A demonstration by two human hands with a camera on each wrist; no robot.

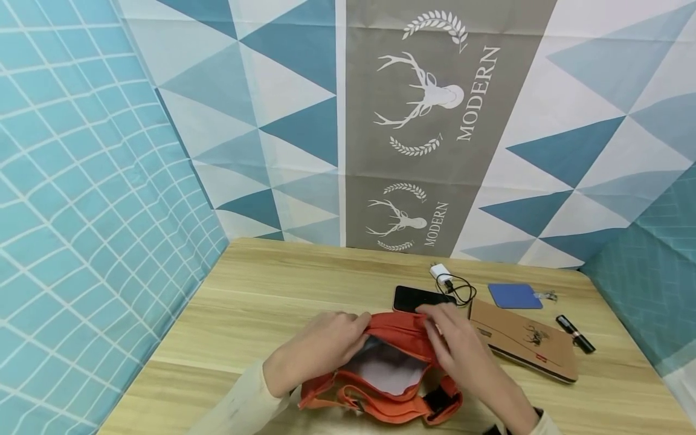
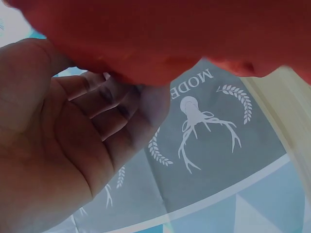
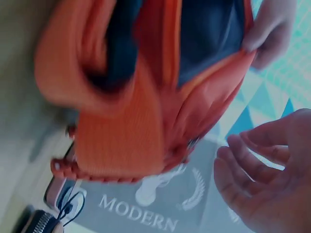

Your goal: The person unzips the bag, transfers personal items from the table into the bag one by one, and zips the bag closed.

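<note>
An orange-red waist pack [image 1: 401,329] lies on the table with its main pocket gaping and a pale grey lining [image 1: 388,365] showing inside. At the pocket's left edge my left hand [image 1: 318,345] pinches the fabric; the left wrist view shows the thumb and fingers of that hand [image 2: 73,131] meeting at the red cloth [image 2: 146,34]. My right hand [image 1: 462,350] is by the pack's right side. In the right wrist view its loosely bent fingers [image 3: 238,170] stand a little apart from the pack [image 3: 121,141]. The strap and black buckle [image 1: 437,400] lie in front.
Behind the pack are a black phone [image 1: 418,297] and a white charger [image 1: 441,273] with a black cable [image 1: 462,290]. To the right lie a brown case [image 1: 524,338], a blue card holder [image 1: 513,295] with a clip, and a small black tube [image 1: 575,333].
</note>
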